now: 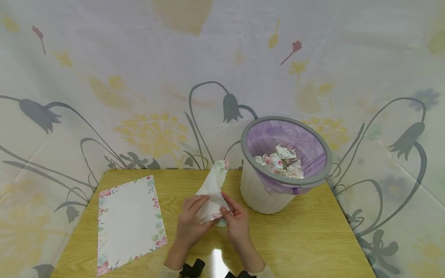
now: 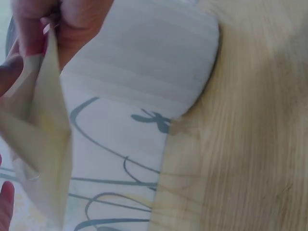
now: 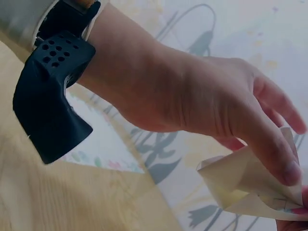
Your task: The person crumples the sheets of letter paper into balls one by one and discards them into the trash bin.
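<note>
Between both hands, above the table's middle, is a sheet of paper (image 1: pixel 213 189) with a printed flower border, folded and partly bunched, its upper end sticking up. My left hand (image 1: pixel 190 221) grips its left side with bent fingers. On the lower right side, my right hand (image 1: pixel 238 222) pinches it, the thumb lying on top of the paper. The right wrist view shows the right hand (image 3: pixel 207 96) with its thumb pressed on the creased paper (image 3: pixel 240 183). In the left wrist view the folded paper (image 2: pixel 48 130) hangs with its layers gaping.
A flat flower-bordered sheet (image 1: pixel 130 222) lies at the left of the wooden table (image 1: pixel 295 247). Right of the hands stands a white bin (image 1: pixel 265 199) with a grey rim and purple liner (image 1: pixel 313 150), holding several crumpled papers (image 1: pixel 278 162). Flower-patterned cloth (image 1: pixel 139 77) hangs behind.
</note>
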Demonstrator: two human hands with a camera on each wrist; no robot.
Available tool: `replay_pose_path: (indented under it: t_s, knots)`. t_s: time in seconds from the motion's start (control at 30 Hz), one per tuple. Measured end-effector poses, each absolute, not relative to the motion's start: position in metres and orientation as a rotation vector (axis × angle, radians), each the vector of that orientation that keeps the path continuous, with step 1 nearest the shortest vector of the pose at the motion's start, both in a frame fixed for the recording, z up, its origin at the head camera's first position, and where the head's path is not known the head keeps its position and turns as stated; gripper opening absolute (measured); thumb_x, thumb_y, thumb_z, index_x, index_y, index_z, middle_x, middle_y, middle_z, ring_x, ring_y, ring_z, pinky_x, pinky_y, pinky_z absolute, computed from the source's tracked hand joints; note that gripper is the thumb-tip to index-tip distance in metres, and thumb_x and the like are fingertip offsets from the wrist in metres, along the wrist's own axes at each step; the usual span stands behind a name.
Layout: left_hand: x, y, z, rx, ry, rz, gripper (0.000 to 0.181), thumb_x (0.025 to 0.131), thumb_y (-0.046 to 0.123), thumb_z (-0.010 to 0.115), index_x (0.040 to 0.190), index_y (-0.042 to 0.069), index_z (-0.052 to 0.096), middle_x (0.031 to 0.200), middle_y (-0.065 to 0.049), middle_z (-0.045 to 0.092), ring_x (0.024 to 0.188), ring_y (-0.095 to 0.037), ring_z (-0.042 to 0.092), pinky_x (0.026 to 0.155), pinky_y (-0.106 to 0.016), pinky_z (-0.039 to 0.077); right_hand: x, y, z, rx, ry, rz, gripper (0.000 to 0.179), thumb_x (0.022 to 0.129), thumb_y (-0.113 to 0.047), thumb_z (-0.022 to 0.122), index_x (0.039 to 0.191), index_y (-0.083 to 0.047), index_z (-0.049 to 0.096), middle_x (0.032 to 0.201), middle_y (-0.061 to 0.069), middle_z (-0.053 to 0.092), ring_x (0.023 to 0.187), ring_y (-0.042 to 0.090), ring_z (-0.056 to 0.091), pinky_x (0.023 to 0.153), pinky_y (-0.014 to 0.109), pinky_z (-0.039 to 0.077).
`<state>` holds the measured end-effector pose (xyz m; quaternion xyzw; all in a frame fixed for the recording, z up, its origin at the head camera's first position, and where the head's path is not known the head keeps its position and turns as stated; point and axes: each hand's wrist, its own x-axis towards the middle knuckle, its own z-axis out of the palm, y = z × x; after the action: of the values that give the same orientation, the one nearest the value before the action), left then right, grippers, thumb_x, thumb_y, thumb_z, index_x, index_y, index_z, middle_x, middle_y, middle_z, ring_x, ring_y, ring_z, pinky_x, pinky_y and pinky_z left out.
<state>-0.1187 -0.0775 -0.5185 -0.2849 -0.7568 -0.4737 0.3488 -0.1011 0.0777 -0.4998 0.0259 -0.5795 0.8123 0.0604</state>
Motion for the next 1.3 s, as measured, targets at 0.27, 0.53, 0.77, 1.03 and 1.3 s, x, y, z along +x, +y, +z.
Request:
replay_pose_path:
  t_s: [0.27, 0.53, 0.77, 1.03, 1.3]
  knots:
    - [-0.12, -0.093, -0.507, -0.643, -2.183, -1.213, 0.094, 0.058, 0.027, 0.098, 0.139, 0.007, 0.056, 0.148, -0.011, 0.049, 0.129, -0.033, 0.048, 0.094, -0.046, 0.05, -0.101, 0.08, -0.504, 0.181, -1.782, 2.436, 0.03, 0.088, 0.014, 0.061, 0.119, 0.014, 0.063, 0.114, 0.01, 0.069, 0.106, 0.015, 0.061, 0.085, 0.025, 0.054]
    - [-0.123, -0.098, -0.502, -0.69, -2.359, -1.315, 0.104, 0.06, 0.034, 0.097, 0.149, 0.014, 0.048, 0.157, -0.005, 0.038, 0.137, -0.03, 0.042, 0.098, -0.052, 0.047, -0.099, 0.089, -0.513, 0.349, -1.855, 2.529, 0.032, 0.089, 0.011, 0.062, 0.113, -0.005, 0.074, 0.117, 0.0, 0.07, 0.108, 0.01, 0.062, 0.084, 0.023, 0.054]
    - [-0.124, -0.091, -0.51, -0.867, -2.225, -1.261, 0.075, 0.068, 0.026, 0.092, 0.135, 0.01, 0.062, 0.133, -0.007, 0.064, 0.118, -0.031, 0.059, 0.094, -0.048, 0.051, -0.099, 0.093, -0.517, 0.43, -1.845, 2.504, 0.028, 0.09, 0.01, 0.061, 0.115, 0.001, 0.071, 0.119, 0.002, 0.07, 0.112, 0.011, 0.063, 0.088, 0.025, 0.054]
    - [-0.124, -0.081, -0.515, -0.869, -2.072, -1.292, 0.047, 0.073, 0.019, 0.089, 0.115, 0.008, 0.071, 0.111, -0.007, 0.072, 0.102, -0.028, 0.068, 0.092, -0.032, 0.053, -0.1, 0.086, -0.511, 0.07, -1.777, 2.457, 0.014, 0.083, 0.015, 0.066, 0.095, 0.014, 0.059, 0.1, 0.011, 0.064, 0.094, 0.016, 0.065, 0.077, 0.024, 0.056]
    - [-0.118, -0.072, -0.513, -0.677, -1.994, -1.339, 0.028, 0.07, 0.003, 0.088, 0.094, 0.011, 0.074, 0.09, -0.002, 0.073, 0.079, -0.018, 0.069, 0.077, -0.021, 0.054, -0.1, 0.081, -0.506, -0.073, -1.702, 2.434, 0.026, 0.078, 0.019, 0.067, 0.091, 0.011, 0.047, 0.089, 0.006, 0.049, 0.08, 0.009, 0.055, 0.068, 0.018, 0.051]
